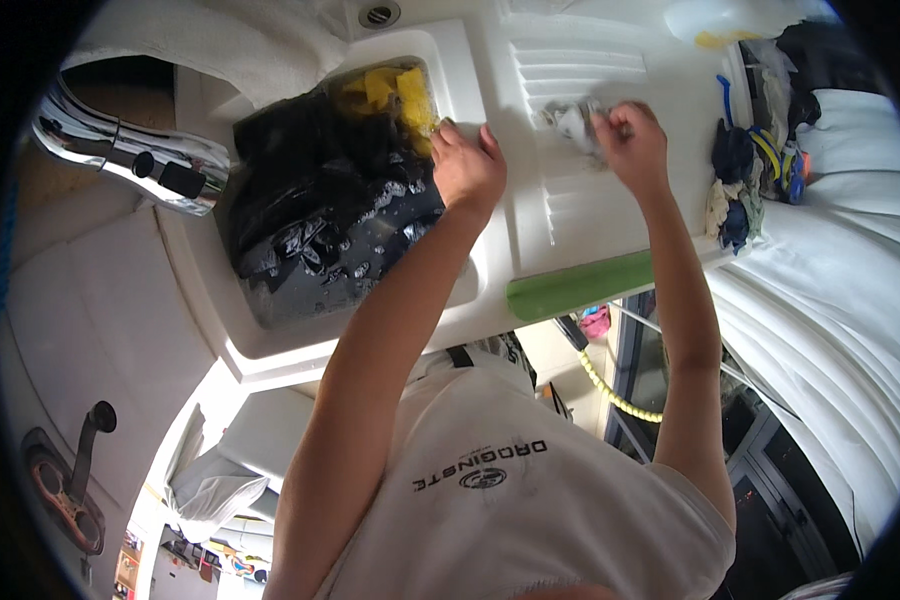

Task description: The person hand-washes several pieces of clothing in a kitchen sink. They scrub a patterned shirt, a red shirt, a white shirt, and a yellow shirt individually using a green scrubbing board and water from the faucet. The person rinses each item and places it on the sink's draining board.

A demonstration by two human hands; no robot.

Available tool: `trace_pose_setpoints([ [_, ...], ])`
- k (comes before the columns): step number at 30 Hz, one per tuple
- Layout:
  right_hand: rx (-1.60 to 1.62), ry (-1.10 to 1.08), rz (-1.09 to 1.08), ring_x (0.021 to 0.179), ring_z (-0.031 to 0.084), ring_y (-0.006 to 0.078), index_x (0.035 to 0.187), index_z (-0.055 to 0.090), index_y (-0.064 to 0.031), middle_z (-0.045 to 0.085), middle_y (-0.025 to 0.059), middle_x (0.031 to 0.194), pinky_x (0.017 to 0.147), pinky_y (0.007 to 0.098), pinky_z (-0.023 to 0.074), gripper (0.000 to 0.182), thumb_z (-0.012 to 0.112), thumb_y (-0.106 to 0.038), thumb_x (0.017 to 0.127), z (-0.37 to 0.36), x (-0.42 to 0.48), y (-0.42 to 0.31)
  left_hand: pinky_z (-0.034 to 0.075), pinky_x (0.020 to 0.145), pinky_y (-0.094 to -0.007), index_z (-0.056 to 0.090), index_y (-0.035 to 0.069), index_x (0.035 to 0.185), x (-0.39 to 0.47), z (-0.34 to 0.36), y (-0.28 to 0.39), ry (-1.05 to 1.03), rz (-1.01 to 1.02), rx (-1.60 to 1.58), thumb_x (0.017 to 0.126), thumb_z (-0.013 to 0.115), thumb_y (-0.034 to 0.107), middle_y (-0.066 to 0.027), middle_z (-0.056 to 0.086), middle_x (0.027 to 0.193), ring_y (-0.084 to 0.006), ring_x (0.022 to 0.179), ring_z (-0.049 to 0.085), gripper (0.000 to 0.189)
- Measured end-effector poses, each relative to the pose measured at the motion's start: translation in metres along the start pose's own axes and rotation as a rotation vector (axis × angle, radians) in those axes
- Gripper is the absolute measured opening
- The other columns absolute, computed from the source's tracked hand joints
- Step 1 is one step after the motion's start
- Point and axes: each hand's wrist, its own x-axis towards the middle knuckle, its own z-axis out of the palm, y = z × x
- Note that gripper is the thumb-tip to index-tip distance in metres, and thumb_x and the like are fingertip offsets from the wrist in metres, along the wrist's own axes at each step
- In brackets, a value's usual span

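Observation:
My left hand (469, 169) is at the right rim of a white laundry sink (474, 82), fingers bent beside a yellow cloth (415, 101). Whether those fingers grip anything is unclear. Dark water fills the basin, with soaked black fabric (292, 157) and patches of suds. To the right, on the ridged white washboard (581, 64), lies a small crumpled whitish-grey cloth (570, 120). My right hand (634, 146), blurred, is curled at this cloth's right end and appears to grip it.
A chrome faucet (172, 169) reaches in from the left. A green strip (581, 285) lines the washboard's front edge. Small dark and pale cloths (733, 172) hang at the right, beside blue-and-yellow handled tools (780, 161). A white towel (270, 49) drapes over the sink's back left.

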Motion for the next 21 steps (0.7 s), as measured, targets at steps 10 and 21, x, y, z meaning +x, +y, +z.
trace_pose_setpoints([
  [10,-0.352,-0.018,-0.187,0.083,0.062,0.0301,0.085,0.066,-0.0126,0.062,0.0087,0.086,0.078,0.0467,0.0484,0.021,0.073,-0.030,0.076,0.049,-0.062,-0.016,0.051,0.092,-0.0487,0.042,-0.012,0.129,0.001,-0.003,0.007,-0.067,-0.025,0.007,0.096,0.058,0.035,-0.0293,0.052,0.120,-0.0460,0.112,0.056,0.060],
  [21,-0.492,0.226,-0.324,0.083,0.064,0.0354,0.083,0.068,-0.0082,0.066,0.0132,0.088,0.069,0.0518,0.0519,0.031,0.063,-0.039,0.085,0.067,-0.026,0.023,0.050,0.093,-0.0503,0.043,-0.013,0.128,0.001,-0.005,0.004,-0.062,-0.015,-0.026,0.095,0.059,0.031,-0.0313,0.050,0.120,-0.0485,0.112,0.055,0.058],
])
